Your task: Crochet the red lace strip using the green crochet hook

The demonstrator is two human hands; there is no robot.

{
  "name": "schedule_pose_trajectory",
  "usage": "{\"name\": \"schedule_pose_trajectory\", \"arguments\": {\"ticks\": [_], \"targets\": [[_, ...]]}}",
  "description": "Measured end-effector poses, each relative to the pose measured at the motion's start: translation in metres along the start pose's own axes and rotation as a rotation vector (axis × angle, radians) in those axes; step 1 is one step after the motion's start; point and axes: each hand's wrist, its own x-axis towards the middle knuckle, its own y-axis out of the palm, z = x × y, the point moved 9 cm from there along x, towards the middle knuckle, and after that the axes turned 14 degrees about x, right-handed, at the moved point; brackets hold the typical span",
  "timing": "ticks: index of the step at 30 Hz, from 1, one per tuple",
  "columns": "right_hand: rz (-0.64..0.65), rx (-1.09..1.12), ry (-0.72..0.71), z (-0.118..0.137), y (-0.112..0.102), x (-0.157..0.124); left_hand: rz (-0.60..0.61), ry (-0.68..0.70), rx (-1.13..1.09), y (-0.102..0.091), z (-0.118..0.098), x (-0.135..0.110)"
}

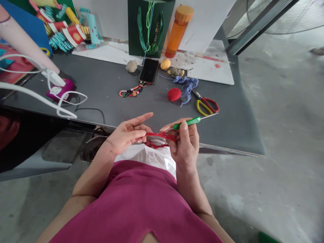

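Head view, seated at the desk (106,84), hands over the lap just short of its near edge.

- Right hand (186,145): grip closed on a green-handled crochet hook (188,122), thumb on top. The handle points away to the right; the tip is lost in the red work.
- Left hand (126,133): grip pinched on the left end of the red crochet strip (159,139), forefinger stretched out straight above it.
- The strip hangs between the two hands, clear of the desk, above something white (149,157) on the lap. Cannot tell whether that is a bag or cloth.

Progress, as judged: the strip is short and narrow, only a few rows at most, so the work looks to be at an early stage with the bulk of it left. The red yarn ball (174,94) on the desk is small and round. I cannot trace a strand from it to the strip.

Containers:
- A green gift bag (149,27) stands upright at the back of the desk. Green ribbon handles and a bright green cord hang down its front. Contents hidden.
- An orange bottle (178,30) sits just beside the bag, tilted, cap on. Contents cannot be told.

Elsewhere on the desk:
- Scissors (206,105) with red and yellow handles, right of the red ball.
- Tangled blue yarn (187,84).
- A phone (149,71) lying face up.
- A string of beads (131,91).

Another person's arm (25,44) crosses the far left corner.
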Motion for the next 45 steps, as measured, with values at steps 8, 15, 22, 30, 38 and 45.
{"name": "schedule_pose_trajectory", "arguments": {"ticks": [8,15,22,30,38,45], "targets": [[0.032,0.019,-0.027,0.0,0.002,0.001,0.005,0.001,0.03,0.0,-0.001,-0.001],[0.034,-0.027,-0.035,0.0,0.001,0.0,0.0,-0.002,0.038,0.0,-0.001,-0.001],[0.018,0.007,-0.022,0.0,0.0,-0.001,0.011,-0.01,0.002,0.002,-0.003,-0.001],[0.037,-0.032,-0.04,0.002,-0.001,-0.003,0.011,-0.009,0.029,0.002,-0.002,-0.002],[0.083,-0.067,-0.066,0.002,0.0,-0.004,0.011,-0.007,0.0,0.003,-0.002,-0.002],[0.11,-0.214,-0.153,0.011,0.001,-0.009,-0.001,0.003,-0.018,0.001,-0.002,-0.002]]}}
